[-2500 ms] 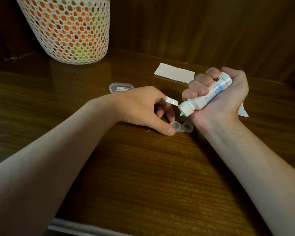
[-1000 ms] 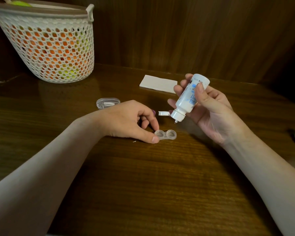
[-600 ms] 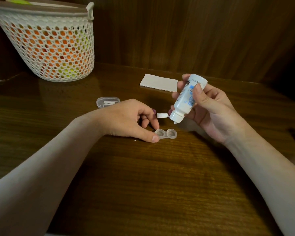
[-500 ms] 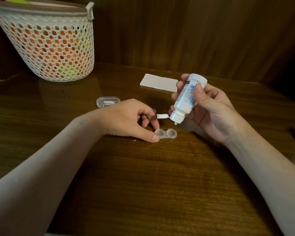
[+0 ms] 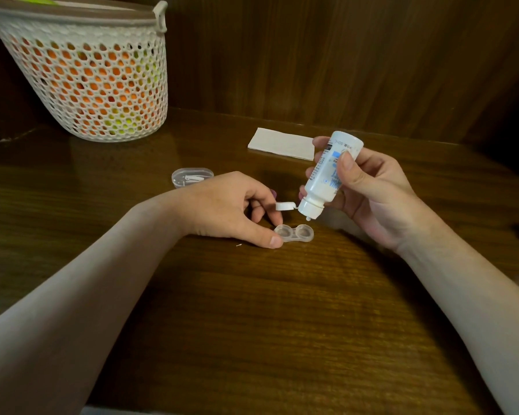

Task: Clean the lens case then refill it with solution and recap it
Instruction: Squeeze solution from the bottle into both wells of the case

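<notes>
Basket: a white mesh basket (image 5: 84,82) stands far left on the wooden table (image 5: 252,324), well apart from the work, so it plays no part here.
Clear lid: a small clear container (image 5: 191,177) lies just beyond the left wrist, probably parked there out of the way; what the white pieces inside it are, I cannot tell.
Left hand: the left hand (image 5: 231,208) rests on the table with fingers curled, its thumb tip pressed against the left end of the lens case (image 5: 294,233), apparently to steady it for filling.
Lens case: near the table's middle, between the two hands, lying flat and uncapped; clear plastic, two round wells side by side. Whether they hold liquid I cannot tell.
Paper: a folded white sheet (image 5: 282,143) lies far behind, likely for wiping.
Bottle: the solution bottle (image 5: 330,175) is tipped nozzle-down just above the right well, flip cap (image 5: 285,206) hanging open to the left.
Right hand: the right hand (image 5: 372,193) is clamped round the bottle, thumb on its label, placed to squeeze.
</notes>
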Demonstrator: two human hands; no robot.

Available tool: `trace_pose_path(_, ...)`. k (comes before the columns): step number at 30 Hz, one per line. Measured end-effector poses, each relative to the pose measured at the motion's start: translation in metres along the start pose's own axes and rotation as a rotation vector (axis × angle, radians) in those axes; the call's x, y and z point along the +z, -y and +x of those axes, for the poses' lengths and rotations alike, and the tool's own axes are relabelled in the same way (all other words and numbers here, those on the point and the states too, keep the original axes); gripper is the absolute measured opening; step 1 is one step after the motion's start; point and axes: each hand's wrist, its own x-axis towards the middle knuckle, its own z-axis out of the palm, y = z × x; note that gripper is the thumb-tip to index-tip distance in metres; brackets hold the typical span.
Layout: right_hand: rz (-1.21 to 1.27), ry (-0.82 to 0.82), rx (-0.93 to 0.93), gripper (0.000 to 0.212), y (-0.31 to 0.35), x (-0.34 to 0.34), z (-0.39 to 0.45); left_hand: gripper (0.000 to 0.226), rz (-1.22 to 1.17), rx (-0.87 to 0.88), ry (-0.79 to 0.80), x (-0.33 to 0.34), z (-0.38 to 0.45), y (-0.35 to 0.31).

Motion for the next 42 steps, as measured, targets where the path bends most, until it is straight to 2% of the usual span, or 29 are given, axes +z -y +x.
trace_pose_path(3,-0.012,-0.018,0.001,0.056,0.0003,-0.0008,0.0,0.021,-0.003,0.0,0.0,0.0001,0.0001,0.0009)
trace_pose_path(14,-0.019,-0.019,-0.003,0.065,0.0017,-0.0025,0.0,0.02,-0.013,-0.005,-0.001,0.0,0.0009,0.0019)
trace_pose_path(20,-0.017,-0.026,-0.016,0.05,0.0029,-0.0035,-0.0011,0.021,-0.005,0.005,-0.004,0.0001,0.0008,0.0012)
trace_pose_path(25,-0.03,-0.021,-0.005,0.047,0.0019,-0.0029,-0.0014,0.022,-0.01,0.003,0.002,-0.0006,0.0001,0.0024)
trace_pose_path(29,-0.037,-0.025,0.013,0.054,0.0015,-0.0023,-0.0003,0.021,-0.012,-0.002,-0.002,-0.0005,0.0012,0.0034)
trace_pose_path(35,-0.045,-0.027,0.015,0.054,0.0022,-0.0012,-0.0009,0.022,-0.013,0.005,0.005,-0.0005,0.0018,0.0048)
trace_pose_path(42,-0.037,-0.026,0.007,0.042,0.003,0.0,-0.0028,0.021,-0.016,0.01,0.005,-0.0008,0.0019,0.0057)
